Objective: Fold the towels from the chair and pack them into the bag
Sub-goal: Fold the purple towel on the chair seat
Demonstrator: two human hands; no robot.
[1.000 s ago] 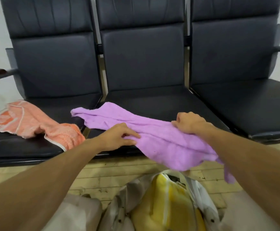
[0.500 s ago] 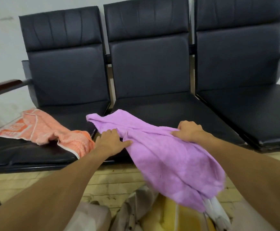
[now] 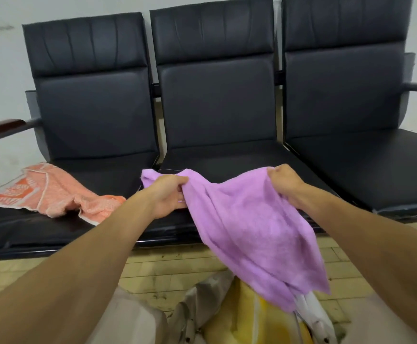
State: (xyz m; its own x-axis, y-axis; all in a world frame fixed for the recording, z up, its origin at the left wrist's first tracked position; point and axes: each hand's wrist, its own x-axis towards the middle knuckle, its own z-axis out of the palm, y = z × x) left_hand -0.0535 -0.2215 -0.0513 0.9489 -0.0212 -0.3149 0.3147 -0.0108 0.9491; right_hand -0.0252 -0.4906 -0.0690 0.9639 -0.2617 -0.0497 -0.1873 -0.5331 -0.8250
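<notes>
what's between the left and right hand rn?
Head view: only the purple towel, its top edge strung from the left hand to the right hand, both gripping it.

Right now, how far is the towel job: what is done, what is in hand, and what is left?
Done: a yellow item already lies in the bag, perhaps a towel. In hand: the left hand and right hand grip the purple towel, unfolded. Left: the orange towel lies crumpled on the chair.
</notes>
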